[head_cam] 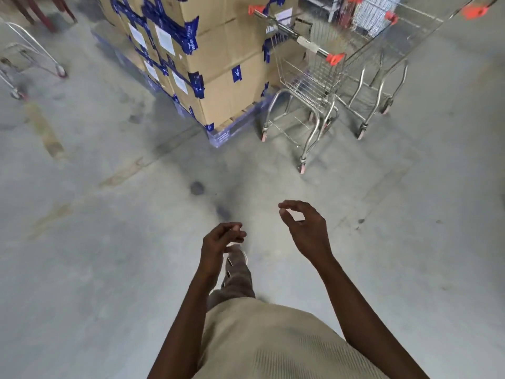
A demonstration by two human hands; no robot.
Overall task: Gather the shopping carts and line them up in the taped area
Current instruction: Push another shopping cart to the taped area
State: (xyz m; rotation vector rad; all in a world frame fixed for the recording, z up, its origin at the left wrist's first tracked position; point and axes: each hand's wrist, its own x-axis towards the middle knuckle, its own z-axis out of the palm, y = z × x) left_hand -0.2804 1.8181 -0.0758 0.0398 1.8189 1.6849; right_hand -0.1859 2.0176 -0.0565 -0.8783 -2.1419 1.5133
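Note:
A steel shopping cart (pixel 308 77) with orange handle caps stands ahead at the upper right, its handle bar (pixel 297 36) turned toward me. A second cart (pixel 396 50) is nested just behind it on the right. At the far left edge shows part of another cart frame (pixel 32 58) with its wheels. My left hand (pixel 218 242) and my right hand (pixel 306 228) hang in front of me over the bare floor, fingers loosely curled, holding nothing. Both hands are well short of the cart handle.
A pallet stacked with cardboard boxes (pixel 191 56) sealed in blue tape stands left of the carts. Worn yellowish floor markings (pixel 45 129) run across the grey concrete on the left. My leg and shoe (pixel 236 266) step forward below my hands.

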